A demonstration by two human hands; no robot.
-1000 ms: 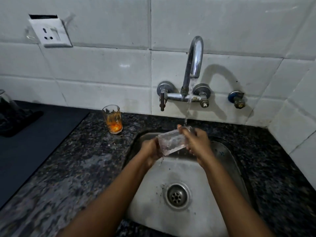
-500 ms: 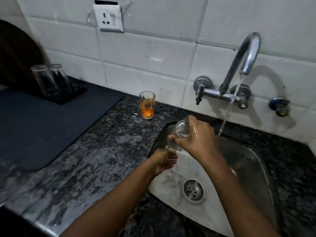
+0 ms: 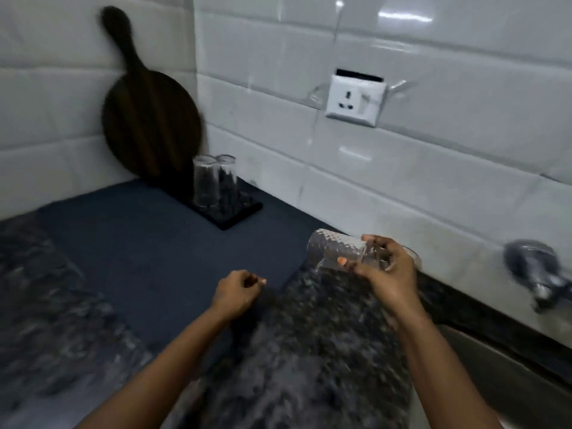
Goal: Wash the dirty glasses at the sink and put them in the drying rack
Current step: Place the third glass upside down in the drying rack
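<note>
Right hand (image 3: 387, 274) grips the glass (image 3: 337, 250), held on its side above the counter (image 3: 309, 351). Left hand (image 3: 236, 294), loosely curled, holds nothing. Rack (image 3: 235, 213) with two upturned glasses (image 3: 213, 181) lies beyond the left hand.

- The glass (image 3: 339, 250) in my right hand (image 3: 387, 274) is clear and dimpled, lying on its side above the counter, one end pointing left toward the rack (image 3: 238, 216).
- Two more clear glasses (image 3: 213, 181) stand side by side on the rack, a flat black tray on the dark mat.
</note>
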